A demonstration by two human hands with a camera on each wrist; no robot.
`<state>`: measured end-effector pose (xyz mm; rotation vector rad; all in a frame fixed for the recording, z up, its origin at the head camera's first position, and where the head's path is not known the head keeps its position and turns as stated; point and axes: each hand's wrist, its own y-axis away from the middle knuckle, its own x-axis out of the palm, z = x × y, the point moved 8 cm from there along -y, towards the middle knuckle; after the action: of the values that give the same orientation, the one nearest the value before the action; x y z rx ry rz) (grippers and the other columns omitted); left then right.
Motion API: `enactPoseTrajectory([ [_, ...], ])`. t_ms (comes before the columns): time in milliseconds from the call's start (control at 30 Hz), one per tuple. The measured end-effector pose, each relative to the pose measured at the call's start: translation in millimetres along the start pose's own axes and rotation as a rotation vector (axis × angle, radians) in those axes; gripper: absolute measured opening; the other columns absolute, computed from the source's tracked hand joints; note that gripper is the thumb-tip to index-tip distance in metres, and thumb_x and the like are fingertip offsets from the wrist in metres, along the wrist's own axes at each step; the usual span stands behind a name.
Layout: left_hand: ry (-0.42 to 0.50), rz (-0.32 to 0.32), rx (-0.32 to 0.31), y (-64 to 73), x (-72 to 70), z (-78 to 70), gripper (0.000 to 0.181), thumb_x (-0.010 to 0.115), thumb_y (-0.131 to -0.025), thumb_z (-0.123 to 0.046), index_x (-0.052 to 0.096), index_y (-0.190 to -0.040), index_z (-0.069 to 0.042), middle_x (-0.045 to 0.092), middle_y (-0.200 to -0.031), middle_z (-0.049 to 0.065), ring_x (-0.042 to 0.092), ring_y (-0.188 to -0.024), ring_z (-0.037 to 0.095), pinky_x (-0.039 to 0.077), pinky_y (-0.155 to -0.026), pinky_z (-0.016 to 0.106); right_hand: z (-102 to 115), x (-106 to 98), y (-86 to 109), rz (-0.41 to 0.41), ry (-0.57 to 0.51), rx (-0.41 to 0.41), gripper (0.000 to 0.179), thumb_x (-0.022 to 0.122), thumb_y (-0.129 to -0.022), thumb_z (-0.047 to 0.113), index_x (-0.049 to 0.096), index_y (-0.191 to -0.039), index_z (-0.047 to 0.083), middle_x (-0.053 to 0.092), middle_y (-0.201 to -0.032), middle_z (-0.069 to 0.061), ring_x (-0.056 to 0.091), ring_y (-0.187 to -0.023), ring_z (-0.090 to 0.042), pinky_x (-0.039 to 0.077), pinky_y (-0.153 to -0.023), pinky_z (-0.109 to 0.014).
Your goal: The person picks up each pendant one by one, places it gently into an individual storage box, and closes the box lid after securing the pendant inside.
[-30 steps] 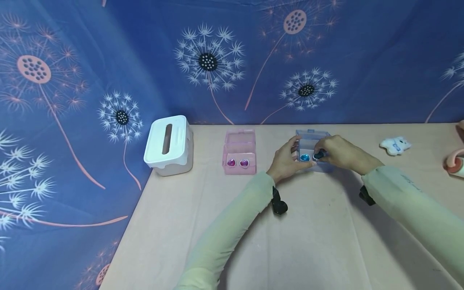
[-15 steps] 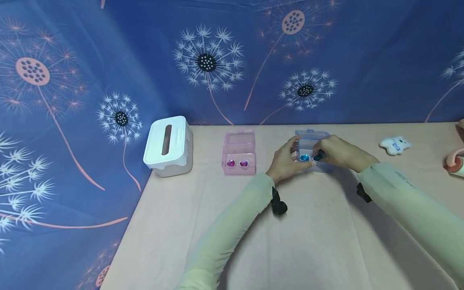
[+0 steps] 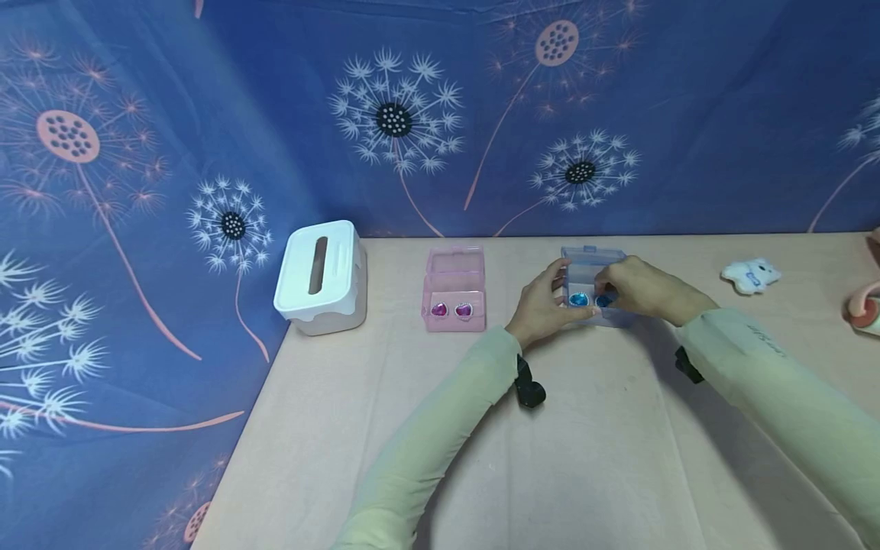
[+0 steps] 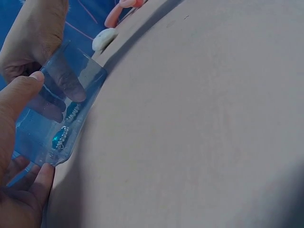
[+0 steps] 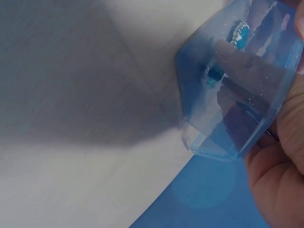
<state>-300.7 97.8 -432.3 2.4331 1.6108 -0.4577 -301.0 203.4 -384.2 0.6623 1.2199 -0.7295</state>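
My left hand [image 3: 545, 304] grips a clear blue plastic box [image 3: 583, 269] by its left side, thumb along the front. The box's lid stands raised at the back. One blue gem with a beaded silver rim [image 3: 578, 299] lies in the box's left part. My right hand [image 3: 639, 286] reaches in from the right, its fingers pinching a second blue gem [image 3: 603, 301] low in the box. Through the clear wall in the right wrist view, fingertips [image 5: 225, 50] show right at this gem [image 5: 214, 73]. The first gem [image 5: 240, 34] sits apart from them.
An open pink box [image 3: 454, 279] with two magenta gems [image 3: 464, 310] stands to the left. Farther left is a white lidded box [image 3: 323, 275] with a slot. A white bear-shaped item [image 3: 751, 276] lies right of my hands, and a pink item [image 3: 865, 307] at the right edge.
The second blue gem has gone from dark and tilted to lower and flatter, with its blue face showing. The right forearm has shifted slightly left; the left hand keeps its grip on the box.
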Motion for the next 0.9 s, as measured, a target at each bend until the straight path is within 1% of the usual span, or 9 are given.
enactPoseTrajectory([
  [133, 0.003, 0.004, -0.009, 0.6, 1.2, 1.6, 0.089, 0.083, -0.077, -0.029, 0.032, -0.15, -0.024, 0.046, -0.146, 0.001, 0.048, -0.134, 0.015, 0.05, -0.098, 0.019, -1.5, 0.5, 2.9, -0.006, -0.033, 0.007, 0.02, 0.082, -0.07, -0.003, 0.072, -0.086, 0.003, 0.07, -0.082, -0.006, 0.068, -0.075, -0.022, 0.059, -0.069, -0.04],
  [233, 0.008, 0.005, -0.007, 1.1, 1.5, 2.2, 0.089, 0.083, -0.077, -0.029, 0.032, -0.151, -0.022, 0.047, -0.145, 0.002, 0.048, -0.133, 0.014, 0.049, -0.098, 0.018, -5.0, -6.9, 9.3, -0.084, -0.101, 0.053, 0.02, 0.08, -0.075, 0.003, 0.072, -0.093, 0.003, 0.072, -0.087, -0.009, 0.069, -0.079, -0.025, 0.059, -0.071, -0.042],
  [333, 0.023, 0.004, 0.011, 0.9, 0.7, 0.7, 0.089, 0.082, -0.078, -0.027, 0.031, -0.151, -0.02, 0.048, -0.144, 0.002, 0.049, -0.133, 0.013, 0.049, -0.098, 0.019, -10.1, -26.8, 19.3, -0.282, -0.186, 0.101, 0.024, 0.075, -0.083, 0.007, 0.07, -0.107, 0.003, 0.073, -0.092, -0.012, 0.07, -0.081, -0.026, 0.059, -0.071, -0.036],
  [467, 0.04, -0.005, 0.027, 0.1, -2.1, -1.1, 0.091, 0.083, -0.077, -0.024, 0.031, -0.151, -0.019, 0.051, -0.143, 0.002, 0.05, -0.132, 0.012, 0.049, -0.099, 0.019, -22.6, -56.6, 36.7, -0.614, -0.339, 0.214, 0.036, 0.063, -0.094, 0.019, 0.06, -0.129, 0.009, 0.07, -0.106, -0.018, 0.063, -0.085, 0.004, 0.051, -0.073, -0.01],
  [567, 0.047, -0.004, 0.017, 0.3, -2.8, -0.4, 0.091, 0.084, -0.076, -0.022, 0.031, -0.151, -0.019, 0.051, -0.142, 0.003, 0.05, -0.131, 0.012, 0.049, -0.098, 0.018, -39.7, -62.7, 47.1, -0.728, -0.48, 0.378, 0.048, 0.051, -0.099, 0.035, 0.044, -0.143, 0.017, 0.06, -0.13, -0.019, 0.06, -0.106, 0.001, 0.048, -0.091, -0.017],
  [633, 0.048, -0.003, 0.011, 0.8, -2.5, 0.2, 0.091, 0.084, -0.076, -0.022, 0.031, -0.151, -0.018, 0.051, -0.143, 0.003, 0.05, -0.131, 0.012, 0.05, -0.098, 0.018, -52.1, -58.1, 50.5, -0.721, -0.561, 0.492, 0.055, 0.041, -0.101, 0.042, 0.033, -0.15, 0.019, 0.049, -0.143, -0.019, 0.055, -0.123, -0.02, 0.044, -0.104, -0.038],
  [700, 0.053, -0.001, 0.005, 1.0, -2.0, 1.0, 0.091, 0.084, -0.076, -0.021, 0.032, -0.151, -0.018, 0.051, -0.143, 0.004, 0.05, -0.131, 0.012, 0.05, -0.098, 0.019, -62.6, -48.1, 49.8, -0.66, -0.624, 0.587, 0.062, 0.03, -0.101, 0.049, 0.023, -0.153, 0.017, 0.04, -0.149, -0.02, 0.045, -0.13, -0.039, 0.038, -0.105, -0.054],
  [800, 0.06, -0.006, 0.011, 0.5, -1.3, 1.3, 0.091, 0.084, -0.076, -0.021, 0.032, -0.15, -0.018, 0.051, -0.143, 0.004, 0.05, -0.132, 0.012, 0.049, -0.099, 0.019, -72.9, -27.2, 44.8, -0.563, -0.765, 0.671, 0.07, 0.021, -0.1, 0.053, 0.015, -0.155, 0.01, 0.033, -0.152, -0.024, 0.044, -0.13, -0.042, 0.039, -0.107, -0.055],
  [900, 0.079, -0.008, 0.013, -0.7, 0.1, 1.5, 0.091, 0.084, -0.076, -0.021, 0.032, -0.15, -0.018, 0.052, -0.142, 0.004, 0.051, -0.131, 0.012, 0.049, -0.099, 0.02, -76.4, -5.4, 38.8, -0.455, -0.88, 0.686, 0.071, 0.015, -0.101, 0.05, 0.009, -0.154, 0.002, 0.026, -0.153, -0.03, 0.038, -0.135, -0.045, 0.037, -0.111, -0.055],
])
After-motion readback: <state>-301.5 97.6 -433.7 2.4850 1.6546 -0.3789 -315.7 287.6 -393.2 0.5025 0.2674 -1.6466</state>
